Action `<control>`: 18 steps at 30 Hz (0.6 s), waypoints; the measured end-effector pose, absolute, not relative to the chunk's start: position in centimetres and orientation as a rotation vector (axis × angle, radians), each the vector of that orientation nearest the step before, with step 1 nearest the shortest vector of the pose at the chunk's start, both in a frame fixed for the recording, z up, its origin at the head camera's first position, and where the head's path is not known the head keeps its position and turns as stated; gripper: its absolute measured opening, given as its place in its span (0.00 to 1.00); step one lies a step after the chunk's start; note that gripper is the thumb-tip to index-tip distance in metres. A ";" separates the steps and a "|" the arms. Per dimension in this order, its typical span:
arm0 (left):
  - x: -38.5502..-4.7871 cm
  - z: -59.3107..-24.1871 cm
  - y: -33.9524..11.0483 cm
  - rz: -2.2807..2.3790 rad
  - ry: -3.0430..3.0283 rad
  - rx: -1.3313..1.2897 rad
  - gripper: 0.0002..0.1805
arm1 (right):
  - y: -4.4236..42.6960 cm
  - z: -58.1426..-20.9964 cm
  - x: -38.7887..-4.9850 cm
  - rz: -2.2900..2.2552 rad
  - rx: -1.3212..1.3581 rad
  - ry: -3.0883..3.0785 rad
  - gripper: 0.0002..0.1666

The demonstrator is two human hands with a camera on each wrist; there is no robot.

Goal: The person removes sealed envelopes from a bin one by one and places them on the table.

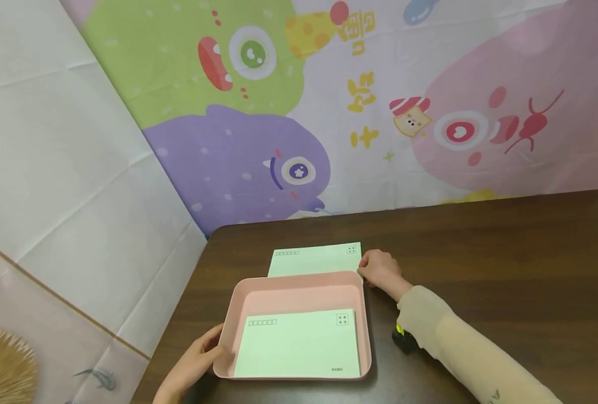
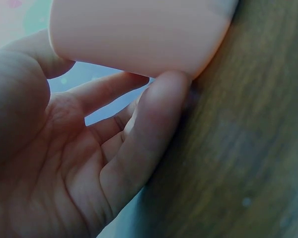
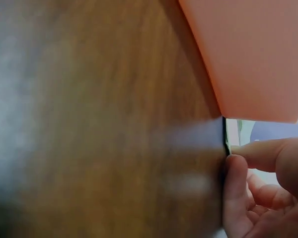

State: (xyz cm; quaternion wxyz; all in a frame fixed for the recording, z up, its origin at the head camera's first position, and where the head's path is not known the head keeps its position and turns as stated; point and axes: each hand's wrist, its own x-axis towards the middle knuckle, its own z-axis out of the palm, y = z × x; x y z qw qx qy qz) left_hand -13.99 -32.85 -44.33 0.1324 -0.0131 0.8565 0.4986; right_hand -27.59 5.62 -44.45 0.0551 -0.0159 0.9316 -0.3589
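A shallow pink tray (image 1: 299,297) stands on the dark wooden table, with a pale envelope (image 1: 299,348) lying face up inside it. My left hand (image 1: 197,359) holds the tray's left side; in the left wrist view the thumb is at the rim and fingertips touch the wall (image 2: 139,34). Behind the tray lies a second pale envelope (image 1: 314,261), its near part hidden by the tray's far wall. At that envelope's right edge, my right hand (image 1: 382,269) pinches it between thumb and fingers. The right wrist view shows the pinched edge low beside the tray.
A wall hanging with cartoon monsters (image 1: 238,163) rises at the table's back edge. White panels (image 1: 76,140) stand to the left. A straw-coloured bristly thing (image 1: 3,365) is at lower left. The brown tabletop (image 1: 506,269) extends rightward.
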 end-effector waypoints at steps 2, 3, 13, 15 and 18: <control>-14.1 -44.3 -32.8 1.449 2.480 -0.035 0.32 | 5.8 -44.7 -27.6 -1.173 -0.072 2.813 0.08; -14.1 -44.3 -32.8 1.448 2.481 -0.031 0.32 | 6.0 -44.9 -27.6 -1.239 -0.073 2.787 0.08; -14.0 -44.4 -33.2 1.455 2.418 0.026 0.32 | 6.9 -45.1 -26.2 -1.668 -0.156 2.547 0.10; -14.0 -44.5 -33.2 1.470 2.392 0.033 0.33 | 6.7 -44.4 -25.5 -1.683 -0.217 2.570 0.10; -14.1 -44.4 -33.2 1.480 2.389 0.044 0.33 | 6.3 -43.2 -24.3 -1.650 -0.331 2.667 0.08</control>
